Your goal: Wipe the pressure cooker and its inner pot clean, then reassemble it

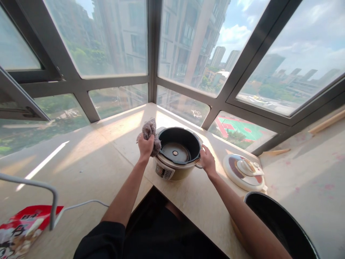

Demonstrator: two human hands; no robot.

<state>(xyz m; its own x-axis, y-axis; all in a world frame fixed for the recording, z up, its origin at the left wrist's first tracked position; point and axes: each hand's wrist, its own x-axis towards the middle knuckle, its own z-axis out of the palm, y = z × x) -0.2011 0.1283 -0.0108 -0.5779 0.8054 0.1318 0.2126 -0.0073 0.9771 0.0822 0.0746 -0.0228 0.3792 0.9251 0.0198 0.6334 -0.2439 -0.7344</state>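
An electric pressure cooker base (pixel 178 174) stands on the pale counter, its dark inside bare down to the round heating plate (pixel 175 153). My left hand (pixel 146 145) is closed around a crumpled grey-brown cloth (pixel 150 128) at the cooker's left rim. On the other side, my right hand (pixel 207 160) grips the cooker at its right side handle, with the fingertips partly hidden behind the rim. To the right, the cooker's round lid (pixel 244 171) lies on the counter with its knob up.
A large dark pot (pixel 277 226) sits at the lower right, under my right forearm. Nearest me is a black glossy panel (pixel 164 230) in the counter. A red food bag (pixel 24 230) and a white cable (pixel 83 203) lie at left. Windows (pixel 118 43) enclose the counter's far side.
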